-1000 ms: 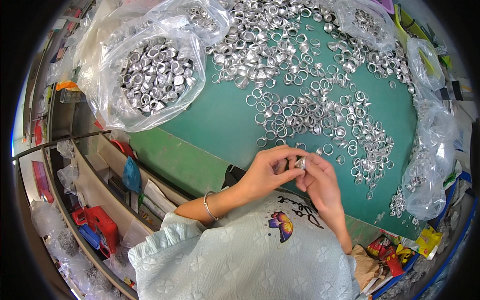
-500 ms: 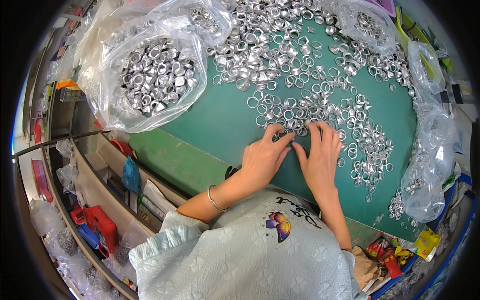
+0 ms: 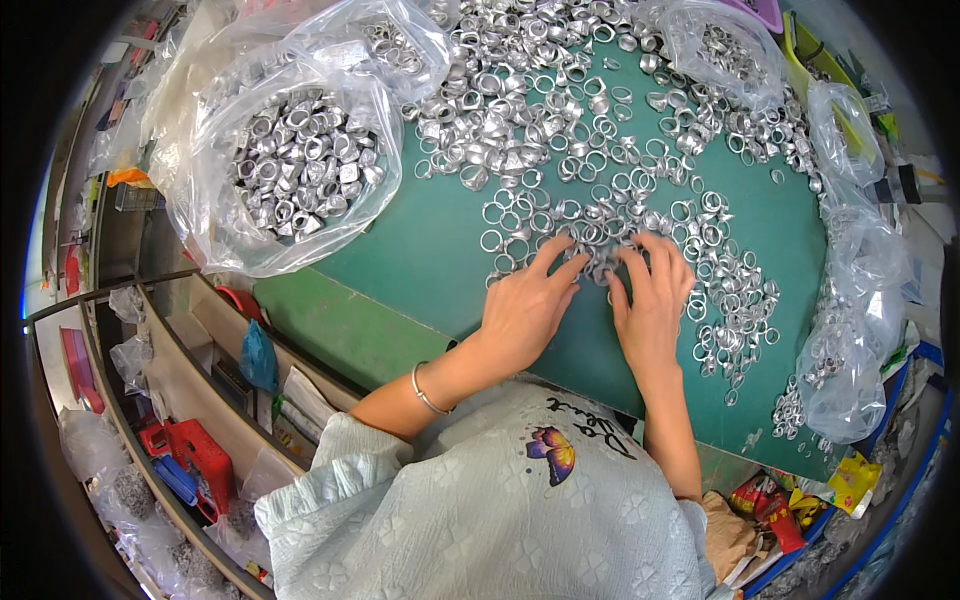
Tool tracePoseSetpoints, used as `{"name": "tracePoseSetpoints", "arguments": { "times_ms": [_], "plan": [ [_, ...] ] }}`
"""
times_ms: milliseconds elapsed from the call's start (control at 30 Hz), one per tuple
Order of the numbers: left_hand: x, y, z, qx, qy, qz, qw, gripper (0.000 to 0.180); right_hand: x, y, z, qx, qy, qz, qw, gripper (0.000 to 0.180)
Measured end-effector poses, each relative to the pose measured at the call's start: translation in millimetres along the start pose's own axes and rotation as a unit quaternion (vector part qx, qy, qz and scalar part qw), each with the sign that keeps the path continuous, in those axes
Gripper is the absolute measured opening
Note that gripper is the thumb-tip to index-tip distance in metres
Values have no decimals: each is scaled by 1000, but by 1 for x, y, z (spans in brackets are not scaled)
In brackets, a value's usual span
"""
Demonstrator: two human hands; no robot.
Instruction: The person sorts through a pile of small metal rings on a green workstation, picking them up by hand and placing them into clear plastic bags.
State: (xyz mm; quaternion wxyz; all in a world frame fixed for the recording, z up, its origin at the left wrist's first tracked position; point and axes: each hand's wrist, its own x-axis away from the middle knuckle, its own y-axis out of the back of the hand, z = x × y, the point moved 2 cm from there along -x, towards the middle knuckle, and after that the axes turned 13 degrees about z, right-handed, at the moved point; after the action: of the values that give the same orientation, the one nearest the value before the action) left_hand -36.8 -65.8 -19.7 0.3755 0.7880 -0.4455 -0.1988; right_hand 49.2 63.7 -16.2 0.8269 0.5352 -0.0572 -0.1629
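Loose silver-coloured metal rings lie in a heap on the green tabletop. My left hand is at the near left side of this heap, its fingers bent and apart, the tips among the rings. Opposite it, my right hand has its fingers spread, with the fingertips touching the heap's near right side. Between the two hands a few rings are smeared by motion. Neither hand visibly grips a ring. A bracelet circles my left wrist.
A clear plastic bag of chunky rings stands at the far left. A larger ring pile spreads at the back, and another ring group lies on the right. More plastic bags line the right edge. Shelves stand at the left.
My hands have moved slightly apart and their fingers have spread. Rings near the fingertips have shifted, with more now lying left of my left fingertips. The whole view has shifted slightly.
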Motion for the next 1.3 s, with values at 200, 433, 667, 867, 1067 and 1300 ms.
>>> {"name": "tracePoseSetpoints", "arguments": {
  "times_ms": [200, 433, 667, 867, 1067, 1300],
  "plan": [
    [9, 5, 9, 25, -16, -9, 1000, 13, 19, 17, -14, 4, -57, -32, 998, 15],
    [3, 3, 1, 67, 15, -9, 998, 11, -3, 2, 5, 13, -19, 50, 998, 27],
    [6, 14, -6, 230, 23, 20, 973, 26, 8, 14, -7, -238, -46, 21, 970, 33],
    [3, -3, -12, 531, 61, 140, 834, 41, 22, 18, -2, -429, -57, 40, 901, 36],
    [11, -6, -11, 564, 108, 183, 798, 34, 26, 26, -3, -345, -45, 56, 936, 38],
    [22, -7, -9, 607, 148, 191, 757, 18, -6, 9, -12, -19, 3, -8, 1000, 21]
  ]
}}
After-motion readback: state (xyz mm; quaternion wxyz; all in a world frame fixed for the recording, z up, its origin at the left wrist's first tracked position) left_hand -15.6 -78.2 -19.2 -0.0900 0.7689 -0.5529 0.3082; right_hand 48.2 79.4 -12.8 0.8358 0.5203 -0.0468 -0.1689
